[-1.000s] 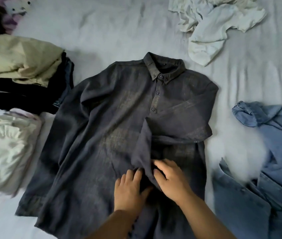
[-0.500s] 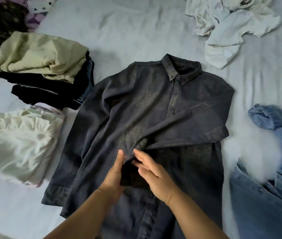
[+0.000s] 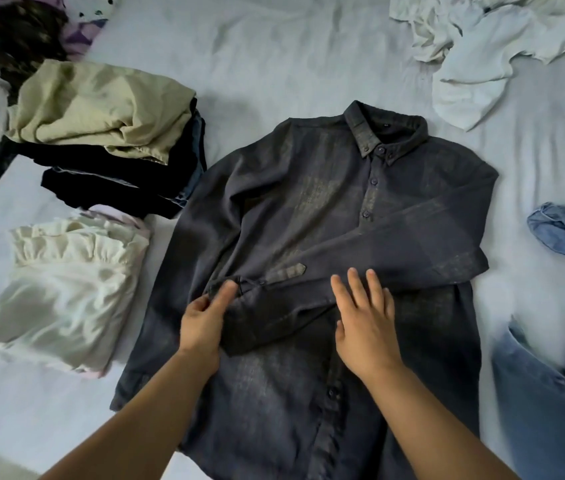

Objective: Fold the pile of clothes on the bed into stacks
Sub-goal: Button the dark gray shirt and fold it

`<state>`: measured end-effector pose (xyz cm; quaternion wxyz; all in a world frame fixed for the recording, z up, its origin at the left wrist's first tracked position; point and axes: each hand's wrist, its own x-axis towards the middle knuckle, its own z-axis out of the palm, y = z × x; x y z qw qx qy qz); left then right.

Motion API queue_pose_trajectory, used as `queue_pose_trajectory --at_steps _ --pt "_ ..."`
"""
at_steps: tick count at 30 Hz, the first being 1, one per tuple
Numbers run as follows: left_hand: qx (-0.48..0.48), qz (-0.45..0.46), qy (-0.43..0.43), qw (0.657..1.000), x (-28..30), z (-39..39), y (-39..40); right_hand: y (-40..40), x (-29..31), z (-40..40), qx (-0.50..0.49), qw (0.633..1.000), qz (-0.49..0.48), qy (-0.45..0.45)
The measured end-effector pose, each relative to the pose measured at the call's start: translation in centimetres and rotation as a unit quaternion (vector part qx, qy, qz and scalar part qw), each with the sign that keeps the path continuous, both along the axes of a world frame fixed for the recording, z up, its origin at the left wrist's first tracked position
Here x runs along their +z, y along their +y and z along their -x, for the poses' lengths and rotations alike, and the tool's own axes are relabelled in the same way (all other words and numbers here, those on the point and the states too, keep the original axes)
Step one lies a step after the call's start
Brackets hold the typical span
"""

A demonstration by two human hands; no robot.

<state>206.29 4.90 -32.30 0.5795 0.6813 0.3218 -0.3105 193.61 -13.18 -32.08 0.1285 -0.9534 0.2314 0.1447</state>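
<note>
Dark grey button-up shirt is laid out face up in the middle of the bed, collar pointing away from the camera. One sleeve is folded across the chest, running from the far shoulder over to the cuff on the left side.

Left hand comes in from the bottom left, forearm angled up, fingers curled with the thumb on top, pinching the cuff end of that sleeve. Right hand sits palm down on the sleeve a bit further along, fingers straight and slightly spread, just pressing the fabric flat (not gripping anything).

Left of the shirt there's a folded stack with an olive-beige garment on top of black clothes, and nearer the camera a folded cream ruffled piece. Crumpled white clothes lie at the top right, and denim items lie along the right edge, well apart from the hands.
</note>
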Motion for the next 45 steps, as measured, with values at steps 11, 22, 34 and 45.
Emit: queue_pose_trajectory --at_steps 11,22,34,45 --pt "-0.267 -0.291 -0.245 0.885 0.3 2.7 3.6 0.1 0.5 -0.7 -0.069 0.996 0.031 -0.049" --pt "-0.581 -0.311 -0.490 0.571 -3.0 1.4 6.4 3.3 -2.6 -1.1 0.034 0.986 -0.063 0.151" --pt "-0.385 -0.156 -0.412 0.811 -3.3 -0.5 9.3 12.3 -2.2 -4.6 0.084 0.968 -0.113 -0.206" --pt "-0.458 -0.161 -0.527 0.698 -4.9 -2.1 8.0 15.0 -4.7 -5.8 0.037 0.973 -0.039 -0.224"
